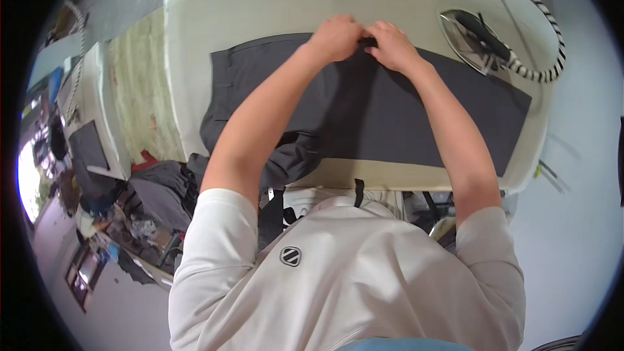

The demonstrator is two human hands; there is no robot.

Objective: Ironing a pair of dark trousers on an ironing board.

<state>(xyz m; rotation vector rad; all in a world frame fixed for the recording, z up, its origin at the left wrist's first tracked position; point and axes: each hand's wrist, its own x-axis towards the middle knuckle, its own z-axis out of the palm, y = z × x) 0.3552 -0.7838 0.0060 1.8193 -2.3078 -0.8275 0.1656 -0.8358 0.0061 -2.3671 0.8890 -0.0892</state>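
Note:
A pair of dark grey trousers [390, 127] lies along the pale ironing table, waistband to the left and leg hem to the right. At the far edge of the cloth, my left hand [337, 38] and my right hand [392, 47] meet, fingers closed on the trousers' edge. Both arms reach forward across the garment. Part of the trousers hangs bunched over the near edge at the left. To the right of my right hand, an iron [480, 38] rests at the far side of the trousers.
A black-and-white striped cord [551, 68] curves from the iron around the right side of the ironing table [273, 0]. Dark clothes [166, 188] are heaped at the left, near a second table holding a dark cloth [90, 144].

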